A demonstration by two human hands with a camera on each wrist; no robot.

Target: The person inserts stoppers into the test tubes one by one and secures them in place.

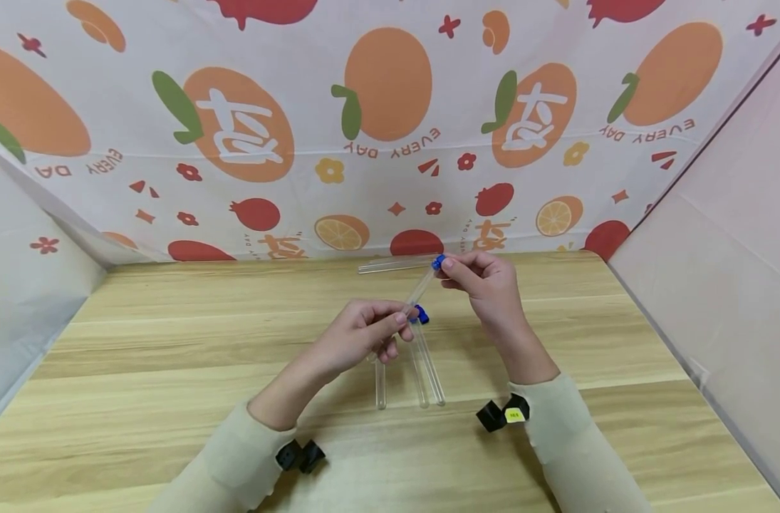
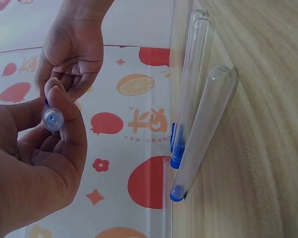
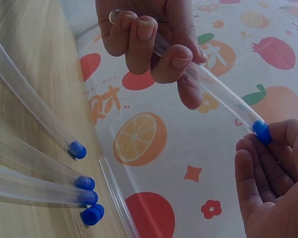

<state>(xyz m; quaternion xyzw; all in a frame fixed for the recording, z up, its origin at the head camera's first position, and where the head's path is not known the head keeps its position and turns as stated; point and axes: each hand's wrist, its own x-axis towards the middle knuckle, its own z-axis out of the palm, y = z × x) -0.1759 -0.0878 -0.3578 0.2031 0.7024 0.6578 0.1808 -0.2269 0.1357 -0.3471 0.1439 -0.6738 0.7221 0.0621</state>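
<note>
Slanting far-right above table (image 1: 172, 356): clear tube (image 1: 422, 287), held at 2 points | left hand (image 1: 364, 329) curled around it; right hand (image 1: 492, 285) pinching blue cap (image 1: 438, 262) at far end | judged light, stiff, slick, possibly brittle; best grasp mid-length, cap sides.

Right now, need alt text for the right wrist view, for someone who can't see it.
Left hand grips a clear tube while the right hand pinches the blue cap at its end. Three more blue-capped tubes lie on a wood-grain table, with fruit-print cloth behind.
</note>
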